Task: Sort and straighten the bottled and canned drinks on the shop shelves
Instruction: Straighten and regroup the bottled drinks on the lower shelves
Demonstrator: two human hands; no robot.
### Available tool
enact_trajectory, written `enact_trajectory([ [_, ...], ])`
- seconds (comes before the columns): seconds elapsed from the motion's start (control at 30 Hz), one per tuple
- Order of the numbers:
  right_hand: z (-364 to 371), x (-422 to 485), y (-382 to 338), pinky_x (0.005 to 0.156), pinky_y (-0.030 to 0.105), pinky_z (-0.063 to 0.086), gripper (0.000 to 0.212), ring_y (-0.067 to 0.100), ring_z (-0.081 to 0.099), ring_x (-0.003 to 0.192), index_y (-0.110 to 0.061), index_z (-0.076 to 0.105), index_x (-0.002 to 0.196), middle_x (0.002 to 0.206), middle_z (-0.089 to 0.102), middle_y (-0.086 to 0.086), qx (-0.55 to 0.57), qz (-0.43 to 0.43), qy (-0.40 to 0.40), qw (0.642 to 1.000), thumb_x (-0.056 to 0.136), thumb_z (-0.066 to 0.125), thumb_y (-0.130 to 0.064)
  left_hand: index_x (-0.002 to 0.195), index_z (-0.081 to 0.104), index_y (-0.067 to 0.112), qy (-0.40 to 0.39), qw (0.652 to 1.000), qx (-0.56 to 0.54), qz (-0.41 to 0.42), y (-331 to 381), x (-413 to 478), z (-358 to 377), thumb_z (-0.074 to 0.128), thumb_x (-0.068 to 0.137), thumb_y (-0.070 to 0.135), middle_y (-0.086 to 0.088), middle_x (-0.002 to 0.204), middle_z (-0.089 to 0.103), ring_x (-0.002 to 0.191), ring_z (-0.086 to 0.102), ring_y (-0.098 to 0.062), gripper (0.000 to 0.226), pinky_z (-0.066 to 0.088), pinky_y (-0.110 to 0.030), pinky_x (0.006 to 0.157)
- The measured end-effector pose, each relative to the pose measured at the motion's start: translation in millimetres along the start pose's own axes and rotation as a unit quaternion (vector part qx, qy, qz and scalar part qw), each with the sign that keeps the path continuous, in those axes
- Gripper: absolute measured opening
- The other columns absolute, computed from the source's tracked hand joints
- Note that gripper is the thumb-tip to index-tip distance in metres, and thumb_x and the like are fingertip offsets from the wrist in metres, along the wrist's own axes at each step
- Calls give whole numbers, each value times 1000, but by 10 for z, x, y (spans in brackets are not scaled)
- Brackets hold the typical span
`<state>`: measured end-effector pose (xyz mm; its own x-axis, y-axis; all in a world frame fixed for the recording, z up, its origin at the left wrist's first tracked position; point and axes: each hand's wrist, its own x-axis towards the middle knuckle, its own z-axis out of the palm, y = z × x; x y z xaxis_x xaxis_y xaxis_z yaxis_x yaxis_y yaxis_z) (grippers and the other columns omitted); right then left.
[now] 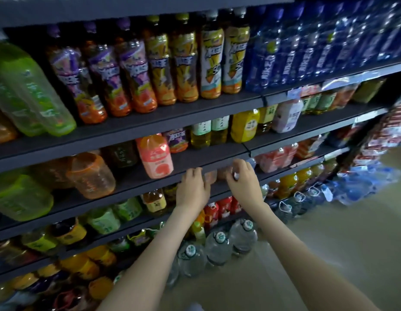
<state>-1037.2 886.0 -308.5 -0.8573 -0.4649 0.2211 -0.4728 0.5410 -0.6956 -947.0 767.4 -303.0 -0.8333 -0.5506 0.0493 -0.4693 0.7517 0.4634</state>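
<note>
Where shelves meet: two hands (pixel 192 187), three water jugs (pixel 218 248)

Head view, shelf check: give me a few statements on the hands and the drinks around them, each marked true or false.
1. Both hands reach to the same shelf. True: the left hand and right hand are at the third shelf's front edge.
2. The pink squat plastic bottle stands left of both hands. True.
3. The dark blue plastic bottles are on the lowest shelf. False: they stand on the top shelf, at the right.
4. The clear large water jugs sit on the top shelf. False: they stand on the floor.
5. The left hand lifts a green bottle. False: it touches small, blurred pinkish items.
</note>
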Motion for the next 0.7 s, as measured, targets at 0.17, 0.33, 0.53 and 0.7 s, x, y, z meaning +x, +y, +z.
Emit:
enact_trajectory([
  [0.17,-363,406,458,81,24,33,35,24,45,116,-5,49,125,118,51,9,8,34,14,999,93,55,-17,138,38,16,-10,1000,8,28,591,471,323,46,97,29,-6,138,40,124,43,-26,44,46,-40,91],
  [0.33,-705,847,1050,87,32,38,33,26,48,114,-7,50,123,118,53,10,-12,71,33,997,91,56,-16,139,37,16,-27,997,0,66,1120,1048,745,46,98,30,-6,139,40,125,42,-27,44,43,-36,92],
  [0.53,-1170,1341,1721,88,34,38,40,28,47,115,-8,47,126,122,52,11,-26,135,45,989,89,55,-20,136,40,13,-41,994,-8,99,1809,1629,1118,48,96,25,-9,136,43,122,44,-28,42,41,-37,90],
  [0.7,-1373,1717,2211,91,26,34,47,25,44,121,-6,43,131,131,48,12,-4,180,43,983,90,58,-22,134,42,11,-51,995,4,90,2213,1939,1458,49,94,22,-11,134,46,122,43,-27,42,39,-36,93],
])
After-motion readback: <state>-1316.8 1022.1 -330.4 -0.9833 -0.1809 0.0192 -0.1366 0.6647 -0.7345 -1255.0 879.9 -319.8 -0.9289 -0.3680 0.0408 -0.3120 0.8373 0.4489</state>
